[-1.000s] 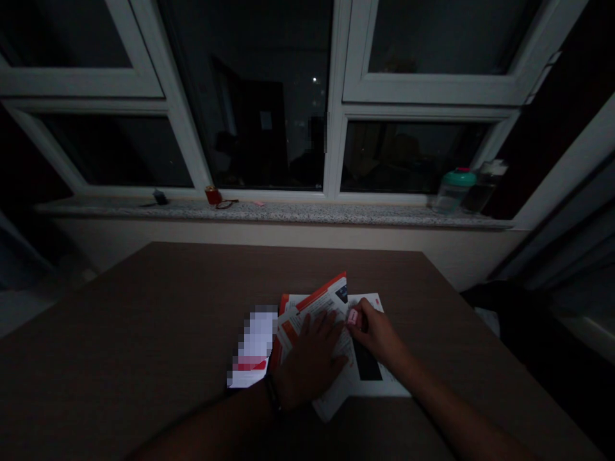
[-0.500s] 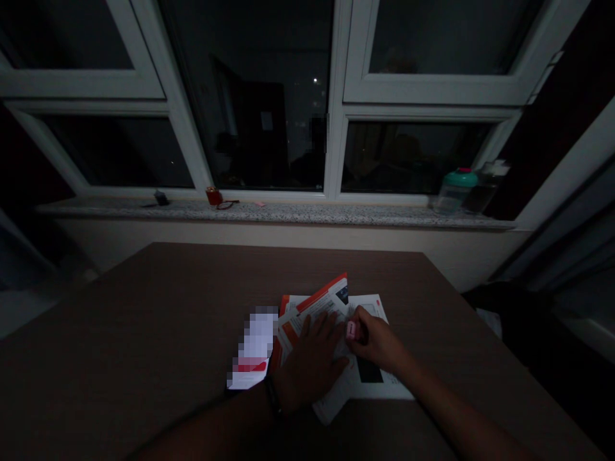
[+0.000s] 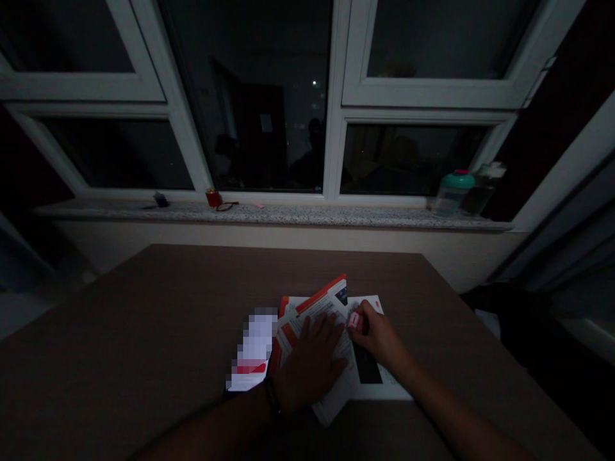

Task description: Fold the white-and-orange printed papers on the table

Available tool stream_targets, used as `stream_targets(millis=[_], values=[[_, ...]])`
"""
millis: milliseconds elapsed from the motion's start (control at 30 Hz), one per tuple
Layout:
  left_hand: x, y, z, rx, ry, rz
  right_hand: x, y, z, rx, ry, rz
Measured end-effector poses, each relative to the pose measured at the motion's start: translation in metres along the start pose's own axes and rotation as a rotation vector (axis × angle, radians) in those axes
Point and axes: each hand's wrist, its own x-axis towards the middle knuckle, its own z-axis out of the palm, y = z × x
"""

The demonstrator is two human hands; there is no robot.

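Night-dark windows and a speckled stone sill [image 3: 269, 214] lie beyond a brown table [image 3: 144, 307]. Toward the table's near side sits a fanned stack of printed leaflets [image 3: 317, 320], orange-edged, the top sheet's long axis slanting toward the window and to the right. Such thin paper should be light, soft and prone to sliding; its loose outer corners look easiest to take. The left hand [image 3: 310, 365] lies spread, pressing the sheets down. The right hand [image 3: 377, 333] pinches a small pink object [image 3: 354, 320]. A blurred white-and-red sheet [image 3: 252, 351] lies just beside the stack.
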Motion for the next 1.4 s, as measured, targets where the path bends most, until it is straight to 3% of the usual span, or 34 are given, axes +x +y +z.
stream_targets(millis=[333, 700, 1067, 1200, 1400], values=[[0.001, 0.002, -0.008, -0.081, -0.052, -0.018, -0.008, -0.001, -0.002, -0.021, -0.162, -0.08], [0.0, -0.001, 0.001, -0.052, -0.028, -0.004, 0.002, 0.0, 0.001, -0.042, 0.029, 0.045], [0.0, 0.001, -0.004, -0.056, -0.036, -0.003, -0.008, 0.0, -0.004, -0.059, -0.156, -0.065], [-0.001, -0.001, 0.002, -0.043, 0.001, 0.013, -0.004, 0.0, -0.002, -0.032, -0.087, -0.017], [0.001, 0.0, -0.003, -0.063, -0.033, -0.023, 0.001, 0.001, 0.0, -0.062, 0.033, 0.039]])
